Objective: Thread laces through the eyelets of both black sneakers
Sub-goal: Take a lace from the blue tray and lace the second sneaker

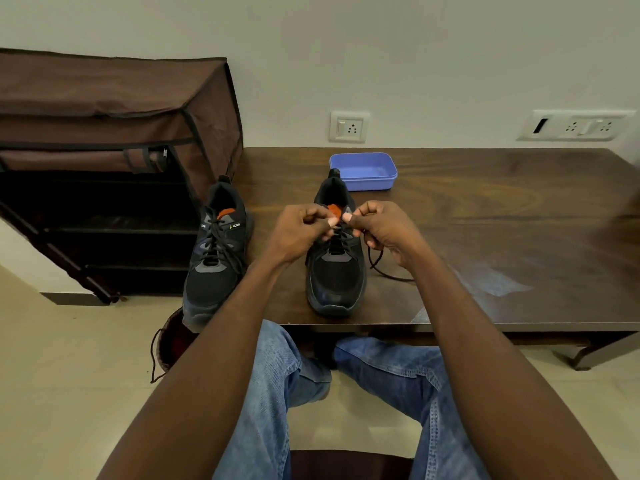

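1. The left hand (300, 233) hovers over the tongue of the right-hand sneaker (335, 258), fingers curled, thumb and forefinger pressed together in a pinch at the top eyelets.
2. What that pinch holds is most likely the black lace (377, 263), though the strand between the fingertips is too small to make out for certain.
3. The right hand (379, 230) mirrors it from the other side, fingers curled in, thumb and forefinger pinching the same lace; the two thumbs nearly touch above the orange tongue tab.
4. From under the right hand, a loose end of the lace loops down onto the dark wooden table (485, 209) just beside the shoe.
5. This sneaker stands upright near the table's front edge, toe toward the person.
6. The left-hand sneaker (216, 251) sits at the table's left corner (already laced, its laces crossed up the front), apart from both hands.
7. A blue plastic box (363, 171) lies behind the right-hand sneaker, near the wall.
8. A brown fabric shoe rack (114, 140) stands left of the table.
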Action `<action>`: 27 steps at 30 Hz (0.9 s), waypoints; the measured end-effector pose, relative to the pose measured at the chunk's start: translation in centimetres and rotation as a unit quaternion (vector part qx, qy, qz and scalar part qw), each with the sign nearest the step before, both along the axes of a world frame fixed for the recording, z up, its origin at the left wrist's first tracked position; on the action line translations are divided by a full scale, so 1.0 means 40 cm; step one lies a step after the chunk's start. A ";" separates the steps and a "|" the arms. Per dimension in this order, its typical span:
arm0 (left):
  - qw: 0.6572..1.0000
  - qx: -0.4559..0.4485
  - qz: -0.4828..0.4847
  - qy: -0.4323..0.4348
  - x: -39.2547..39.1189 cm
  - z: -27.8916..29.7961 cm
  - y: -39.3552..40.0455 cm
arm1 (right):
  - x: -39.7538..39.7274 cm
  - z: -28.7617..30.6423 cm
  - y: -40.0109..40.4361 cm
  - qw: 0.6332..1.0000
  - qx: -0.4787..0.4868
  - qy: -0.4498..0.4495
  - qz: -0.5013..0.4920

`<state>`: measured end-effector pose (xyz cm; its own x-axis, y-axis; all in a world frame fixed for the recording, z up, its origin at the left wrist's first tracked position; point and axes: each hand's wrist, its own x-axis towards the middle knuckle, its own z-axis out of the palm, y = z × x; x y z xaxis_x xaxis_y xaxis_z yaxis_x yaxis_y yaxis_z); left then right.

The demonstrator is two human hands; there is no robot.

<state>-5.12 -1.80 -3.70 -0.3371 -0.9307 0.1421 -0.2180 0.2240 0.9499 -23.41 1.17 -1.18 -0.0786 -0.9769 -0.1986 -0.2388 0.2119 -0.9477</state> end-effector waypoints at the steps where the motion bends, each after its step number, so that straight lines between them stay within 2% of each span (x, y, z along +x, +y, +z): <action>1: 0.999 0.004 0.041 0.004 0.002 -0.003 -0.005 | -0.010 0.000 -0.003 1.000 0.003 0.002 -0.008; 5: 0.973 -0.022 0.224 -0.047 0.015 -0.010 -0.022 | -0.040 0.001 -0.013 1.000 0.015 -0.016 -0.021; 7: 0.957 -0.019 0.280 -0.069 0.020 -0.008 -0.020 | -0.044 -0.003 -0.015 0.999 0.021 -0.012 -0.023; 9: 0.947 -0.016 0.304 -0.102 0.021 -0.008 -0.018 | -0.037 -0.014 -0.017 0.998 0.033 0.020 -0.040; 12: 0.924 0.001 0.329 -0.195 0.016 -0.013 -0.014 | -0.023 -0.035 -0.024 0.983 0.046 0.161 -0.076; 13: 0.915 0.009 0.338 -0.219 0.018 -0.018 -0.014 | -0.019 -0.037 -0.027 0.980 0.048 0.179 -0.078; 15: 0.901 0.004 0.348 -0.258 0.020 -0.022 -0.011 | -0.013 -0.032 -0.032 0.985 0.061 0.148 -0.061; 17: 0.902 -0.047 0.330 -0.275 0.021 -0.026 -0.013 | -0.011 -0.021 -0.030 0.993 0.075 0.088 -0.036; 19: 0.937 -0.089 0.259 -0.219 0.014 -0.023 -0.017 | -0.007 -0.015 -0.026 0.996 0.071 0.046 -0.028; 21: 0.983 -0.046 0.138 -0.112 -0.008 -0.011 -0.004 | -0.003 -0.017 -0.022 0.998 0.055 0.028 -0.024; 23: 0.995 -0.001 0.039 -0.087 -0.033 -0.010 0.007 | -0.002 -0.021 -0.021 0.999 0.040 0.014 -0.020; 27: 0.995 0.039 0.013 -0.089 -0.047 -0.016 0.007 | 0.002 -0.032 -0.028 0.997 0.048 0.045 -0.033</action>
